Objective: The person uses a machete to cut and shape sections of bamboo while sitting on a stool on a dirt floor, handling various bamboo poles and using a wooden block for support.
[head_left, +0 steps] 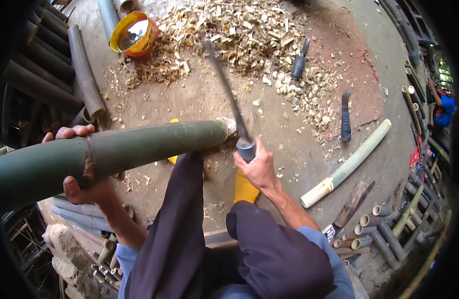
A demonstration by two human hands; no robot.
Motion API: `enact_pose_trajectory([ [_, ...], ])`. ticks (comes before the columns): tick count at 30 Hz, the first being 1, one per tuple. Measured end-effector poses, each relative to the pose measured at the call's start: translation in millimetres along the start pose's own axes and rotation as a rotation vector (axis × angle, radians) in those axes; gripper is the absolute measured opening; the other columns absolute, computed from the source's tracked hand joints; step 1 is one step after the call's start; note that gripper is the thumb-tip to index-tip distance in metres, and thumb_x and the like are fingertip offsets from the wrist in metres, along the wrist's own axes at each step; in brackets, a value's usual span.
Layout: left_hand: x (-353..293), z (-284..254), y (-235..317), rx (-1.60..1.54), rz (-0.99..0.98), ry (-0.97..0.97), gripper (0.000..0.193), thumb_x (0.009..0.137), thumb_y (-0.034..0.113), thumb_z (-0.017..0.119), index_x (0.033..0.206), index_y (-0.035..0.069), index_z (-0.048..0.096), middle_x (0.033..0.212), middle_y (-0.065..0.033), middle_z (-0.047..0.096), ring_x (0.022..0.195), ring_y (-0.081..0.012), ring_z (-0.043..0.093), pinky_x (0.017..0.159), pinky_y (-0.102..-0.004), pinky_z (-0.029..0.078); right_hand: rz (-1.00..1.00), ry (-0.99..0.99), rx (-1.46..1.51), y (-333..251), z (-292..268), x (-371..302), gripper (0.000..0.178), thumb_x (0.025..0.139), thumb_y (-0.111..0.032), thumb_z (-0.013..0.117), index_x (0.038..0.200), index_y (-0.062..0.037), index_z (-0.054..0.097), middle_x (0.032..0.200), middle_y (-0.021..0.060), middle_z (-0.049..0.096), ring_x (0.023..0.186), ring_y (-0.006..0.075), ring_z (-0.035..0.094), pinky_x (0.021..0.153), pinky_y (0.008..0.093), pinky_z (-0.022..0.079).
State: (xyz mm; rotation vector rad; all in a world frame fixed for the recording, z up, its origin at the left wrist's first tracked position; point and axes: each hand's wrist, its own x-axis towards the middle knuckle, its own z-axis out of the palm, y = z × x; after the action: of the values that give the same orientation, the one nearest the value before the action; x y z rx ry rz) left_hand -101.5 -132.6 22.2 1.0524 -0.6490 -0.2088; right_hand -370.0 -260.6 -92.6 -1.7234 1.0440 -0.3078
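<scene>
A thick green bamboo pole (154, 142) slants across in front of me from the left edge, its cut end above the ground near the middle. My left hand (85, 192) is closed around it from below, by a brown node, fingertips showing over the far side and thumb on the near side. In my right hand (259, 167), the fingers wrap the round grey-blue handle of a machete (227, 87). Its long dark blade points up and away, just right of the pole's cut end, with a small gap visible between them. Something whitish lies behind that end.
Wood chips (229, 25) spread over the far ground beside a yellow-red bucket (152, 32). A dark-handled chisel (298, 65), a short knife (345, 119) and a pale bamboo length (349, 164) lie to the right. Bamboo poles (85, 72) crowd the left. Another person (445, 107) is at far right.
</scene>
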Motion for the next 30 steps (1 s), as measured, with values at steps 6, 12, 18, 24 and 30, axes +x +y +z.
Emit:
enact_pose_trajectory([
  [6,1.8,-12.7,-5.1,-0.054,-0.021,-0.112,0.08,0.062,0.039,0.064,0.126,0.003,0.033,0.105,-0.0122,0.043,0.1,-0.0275,0.044,0.094,-0.0462,0.033,0.111,-0.2,-0.235,52.3,12.0,19.4,0.03,0.075,-0.008,0.065,0.096,0.0015,0.046,0.076,0.0209,0.063,0.07,0.0298,0.066,0.05,0.0331,0.052],
  [12,10.2,-27.4,2.6,-0.041,-0.004,-0.209,0.085,0.058,0.041,0.066,0.124,-0.001,0.033,0.108,-0.0131,0.04,0.104,-0.0288,0.04,0.095,-0.0464,0.032,-0.153,0.129,0.061,-4.3,2.7,-2.4,0.027,0.075,-0.011,0.067,0.092,0.0005,0.05,0.074,0.0122,0.063,0.064,0.0156,0.064,0.054,0.0278,0.05],
  [18,0.6,13.5,15.1,-0.017,-0.21,0.171,0.069,0.076,0.03,0.053,0.13,-0.006,0.028,0.121,-0.0237,0.042,0.112,-0.036,0.045,0.102,-0.0531,0.03,0.045,-0.195,-0.155,70.8,11.4,14.4,0.038,0.073,-0.012,0.066,0.1,0.0039,0.044,0.078,0.0214,0.062,0.069,0.0328,0.066,0.056,0.0356,0.052],
  [24,4.6,-3.4,13.0,-0.001,-0.076,0.298,0.054,0.081,0.035,0.051,0.123,0.003,0.037,0.106,-0.0183,0.046,0.1,-0.0314,0.048,0.096,-0.0484,0.036,-0.107,0.016,0.017,0.6,1.7,-1.2,0.044,0.074,-0.011,0.068,0.107,0.0033,0.043,0.078,0.019,0.062,0.068,0.0273,0.066,0.057,0.0345,0.052],
  [30,-4.6,7.4,3.9,-0.079,-0.057,0.201,0.056,0.077,0.033,0.052,0.122,0.003,0.038,0.105,-0.0171,0.045,0.1,-0.0307,0.046,0.095,-0.0487,0.035,0.033,-0.1,-0.217,61.7,25.5,9.7,0.036,0.073,-0.007,0.067,0.095,0.0021,0.04,0.074,0.0204,0.062,0.065,0.0322,0.065,0.051,0.0394,0.054],
])
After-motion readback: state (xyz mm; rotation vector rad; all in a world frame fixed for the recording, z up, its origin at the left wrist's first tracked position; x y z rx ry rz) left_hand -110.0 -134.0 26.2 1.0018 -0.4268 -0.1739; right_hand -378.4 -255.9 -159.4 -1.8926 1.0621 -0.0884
